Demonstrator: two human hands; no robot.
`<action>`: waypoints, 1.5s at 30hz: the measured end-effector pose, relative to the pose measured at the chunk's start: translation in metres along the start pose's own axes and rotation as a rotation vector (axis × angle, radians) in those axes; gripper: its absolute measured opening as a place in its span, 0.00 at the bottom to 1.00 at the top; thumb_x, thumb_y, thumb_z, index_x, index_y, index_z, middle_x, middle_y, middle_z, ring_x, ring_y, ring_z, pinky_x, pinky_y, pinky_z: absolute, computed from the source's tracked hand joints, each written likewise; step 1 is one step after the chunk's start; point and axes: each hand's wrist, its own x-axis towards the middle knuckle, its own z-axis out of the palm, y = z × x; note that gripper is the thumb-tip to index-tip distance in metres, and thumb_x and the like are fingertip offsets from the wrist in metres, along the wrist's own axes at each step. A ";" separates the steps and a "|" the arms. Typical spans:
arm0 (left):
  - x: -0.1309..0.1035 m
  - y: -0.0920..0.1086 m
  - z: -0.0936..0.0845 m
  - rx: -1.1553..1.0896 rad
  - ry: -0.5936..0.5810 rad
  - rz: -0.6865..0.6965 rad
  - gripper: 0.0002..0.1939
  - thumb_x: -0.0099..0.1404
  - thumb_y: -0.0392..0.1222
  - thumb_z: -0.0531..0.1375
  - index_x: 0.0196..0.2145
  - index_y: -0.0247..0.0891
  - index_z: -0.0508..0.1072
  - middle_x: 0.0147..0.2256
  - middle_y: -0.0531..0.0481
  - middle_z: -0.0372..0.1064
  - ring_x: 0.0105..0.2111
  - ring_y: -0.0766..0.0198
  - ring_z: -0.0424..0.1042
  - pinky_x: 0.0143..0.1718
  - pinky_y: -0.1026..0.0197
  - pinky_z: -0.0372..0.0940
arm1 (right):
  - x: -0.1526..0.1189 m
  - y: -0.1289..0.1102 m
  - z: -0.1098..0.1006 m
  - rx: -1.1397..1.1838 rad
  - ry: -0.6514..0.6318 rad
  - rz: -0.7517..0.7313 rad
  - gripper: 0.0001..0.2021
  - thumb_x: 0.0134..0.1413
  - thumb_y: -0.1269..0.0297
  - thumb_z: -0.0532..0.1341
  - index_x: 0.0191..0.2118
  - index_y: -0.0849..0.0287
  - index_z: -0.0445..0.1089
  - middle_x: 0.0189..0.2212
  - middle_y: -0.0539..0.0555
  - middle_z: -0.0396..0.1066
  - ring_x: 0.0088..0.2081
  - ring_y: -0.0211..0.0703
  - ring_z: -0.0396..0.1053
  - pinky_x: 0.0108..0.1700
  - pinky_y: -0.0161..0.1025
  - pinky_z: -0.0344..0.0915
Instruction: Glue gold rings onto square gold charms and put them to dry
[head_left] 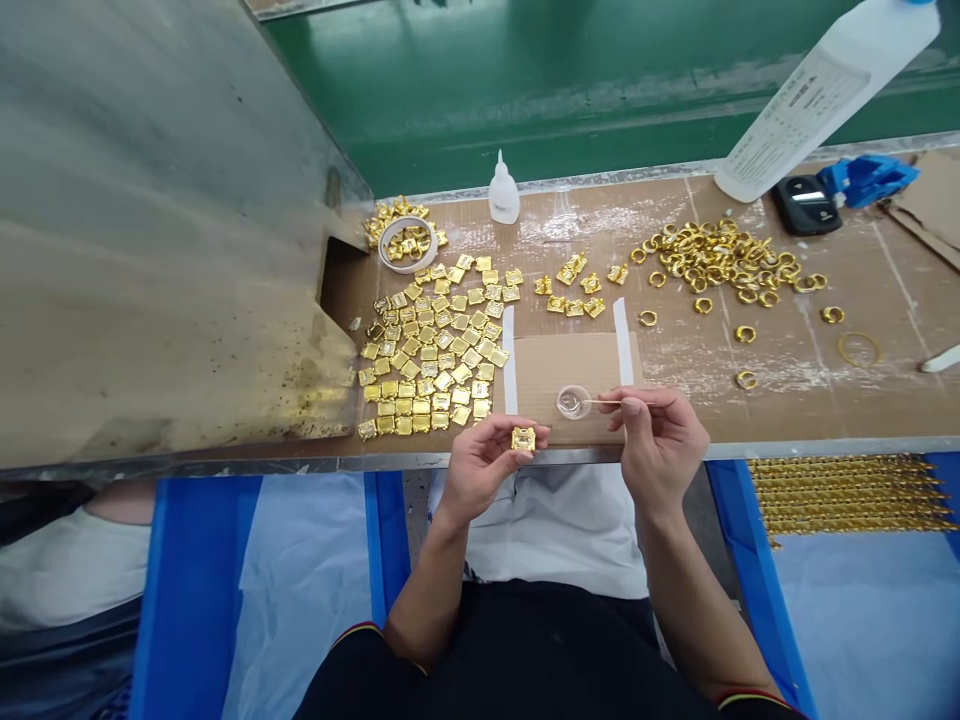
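Note:
A square gold piece (523, 439) is pinched between the thumb and fingers of my left hand (480, 468), near the front edge of the bench. My right hand (658, 440) grips a thin wooden stick (604, 402), whose tip reaches into a small clear dish (574, 402). The dish stands on a cardboard sheet (568, 360) with white tape strips at its sides. Left of the sheet, many similar square gold pieces (427, 352) lie in rough rows. Several gold pieces (574, 307) sit behind the sheet.
Gold rings (724, 262) lie heaped at right. A small dropper bottle (503, 192), a tape roll (407, 246), a large white bottle (817, 110) and a black device (808, 206) stand at the back. A metal housing (187, 240) blocks the left. Blue trays (196, 590) flank me; a person sits at far left.

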 end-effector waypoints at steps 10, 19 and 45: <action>0.001 -0.008 0.003 0.042 -0.036 0.066 0.15 0.60 0.43 0.73 0.43 0.36 0.80 0.41 0.41 0.83 0.43 0.55 0.83 0.45 0.58 0.77 | -0.029 -0.025 0.008 0.094 -0.201 0.033 0.05 0.67 0.63 0.66 0.37 0.56 0.76 0.31 0.52 0.81 0.26 0.40 0.78 0.25 0.34 0.75; 0.001 -0.012 0.001 0.121 -0.013 0.102 0.16 0.60 0.46 0.73 0.44 0.36 0.81 0.40 0.42 0.82 0.39 0.59 0.81 0.41 0.62 0.75 | -0.036 -0.017 0.013 0.028 -0.241 0.021 0.05 0.67 0.63 0.65 0.38 0.55 0.76 0.33 0.53 0.82 0.33 0.43 0.81 0.28 0.34 0.77; 0.000 -0.012 0.000 0.185 0.002 0.110 0.17 0.61 0.49 0.72 0.43 0.35 0.81 0.38 0.42 0.82 0.36 0.60 0.80 0.38 0.62 0.75 | -0.037 -0.013 0.013 -0.052 -0.268 -0.077 0.03 0.69 0.65 0.64 0.40 0.55 0.75 0.36 0.53 0.82 0.30 0.39 0.79 0.29 0.34 0.78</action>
